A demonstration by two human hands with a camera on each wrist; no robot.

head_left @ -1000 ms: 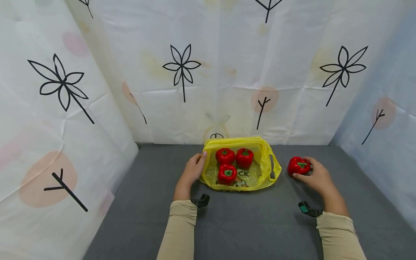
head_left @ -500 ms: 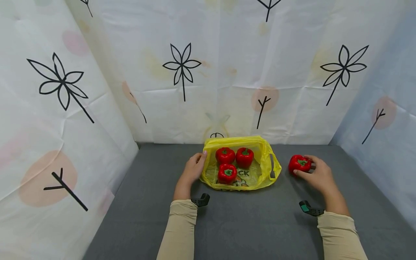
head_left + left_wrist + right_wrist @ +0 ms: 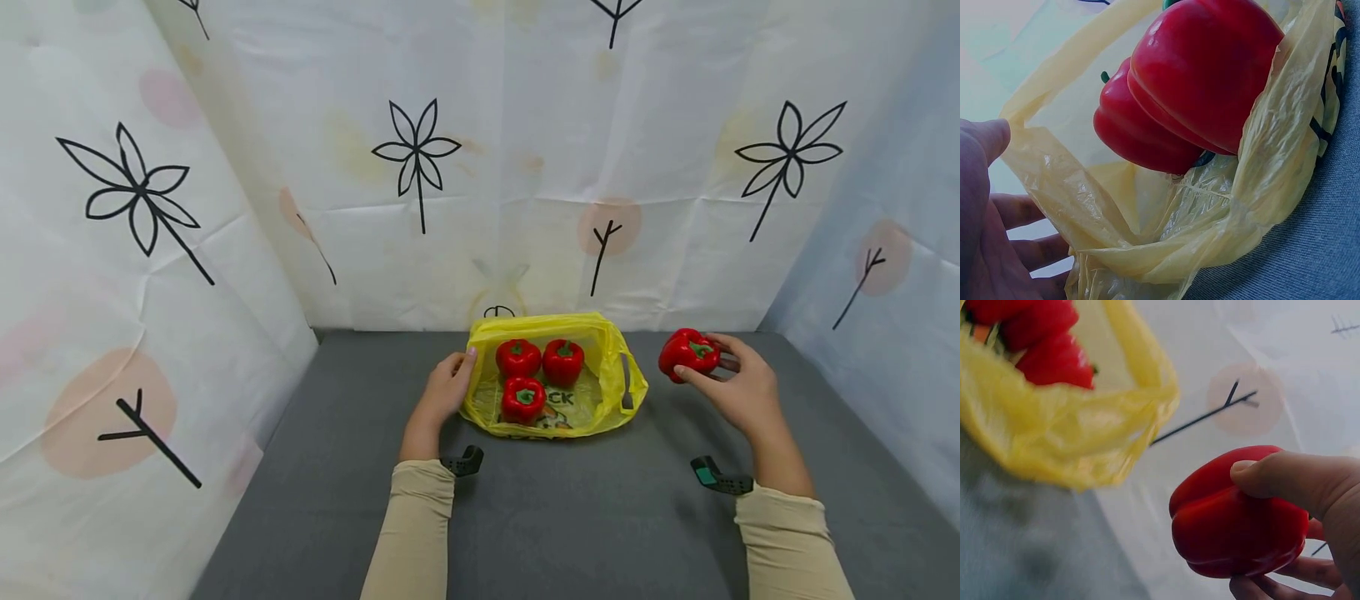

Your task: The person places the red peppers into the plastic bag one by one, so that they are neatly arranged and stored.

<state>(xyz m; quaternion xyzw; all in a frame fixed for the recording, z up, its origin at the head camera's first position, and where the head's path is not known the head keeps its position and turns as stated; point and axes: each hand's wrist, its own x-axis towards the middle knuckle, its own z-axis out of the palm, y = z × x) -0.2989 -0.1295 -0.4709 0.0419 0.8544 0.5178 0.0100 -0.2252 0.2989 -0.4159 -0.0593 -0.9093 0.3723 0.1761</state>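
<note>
A yellow plastic bag (image 3: 588, 421) lies with its mouth facing me, and three red bell peppers (image 3: 562, 363) sit inside it. At the bag's left rim my left hand (image 3: 447, 387) pinches the plastic, thumb on the near side and fingers behind it in the left wrist view. To the right of the bag, my right hand (image 3: 742, 387) grips another red bell pepper (image 3: 686, 354) between thumb and fingers, raised over the table. In the right wrist view the thumb presses on this pepper (image 3: 1235, 531); its far side is hidden.
The dark grey table (image 3: 570, 525) runs back to a white patterned cloth (image 3: 525, 167) that closes off the rear and both sides. Black wrist mounts (image 3: 720, 477) stick out at both wrists. The bag's right handle loop (image 3: 630, 382) stands between the bag's mouth and the right hand.
My right hand has lifted its bell pepper up off the table, tilting it slightly. The left hand, the bag and the peppers inside have stayed in place.
</note>
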